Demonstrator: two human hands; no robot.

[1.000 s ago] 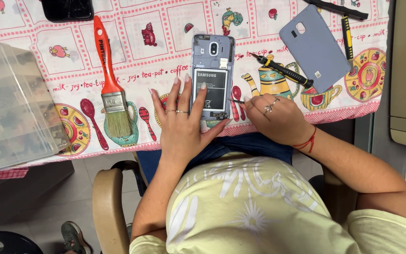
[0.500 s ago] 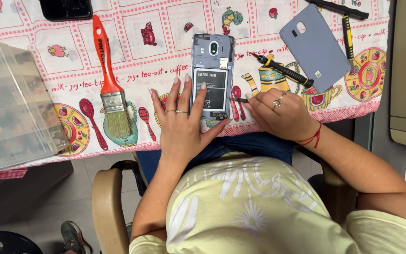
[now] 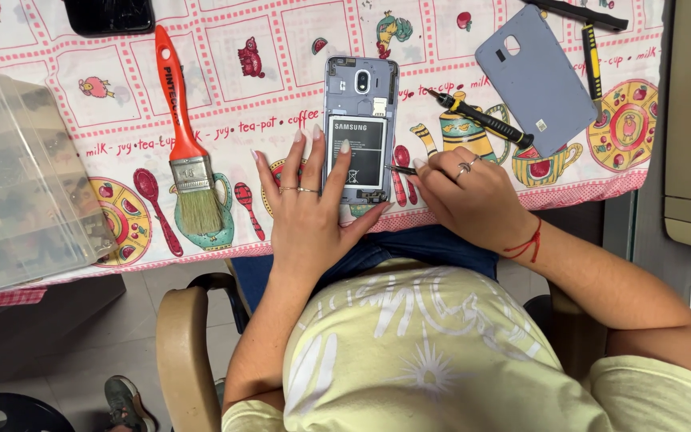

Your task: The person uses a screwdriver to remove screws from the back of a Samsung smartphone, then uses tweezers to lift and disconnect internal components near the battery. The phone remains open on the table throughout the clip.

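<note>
Opened phone (image 3: 359,128) lies back-up on the patterned tablecloth (image 3: 281,88), battery (image 3: 356,150) exposed. Left hand (image 3: 307,210) rests flat on the phone's lower left — fingers spread and extended, pressing down, gripping nothing. Right hand (image 3: 465,196), just right of the phone, has its fingers curled around a thin dark tool (image 3: 401,170) whose tip meets the phone's right edge. Grey back cover (image 3: 533,80) lies well right of the phone; orange-handled brush (image 3: 185,148) lies left of it.
</note>
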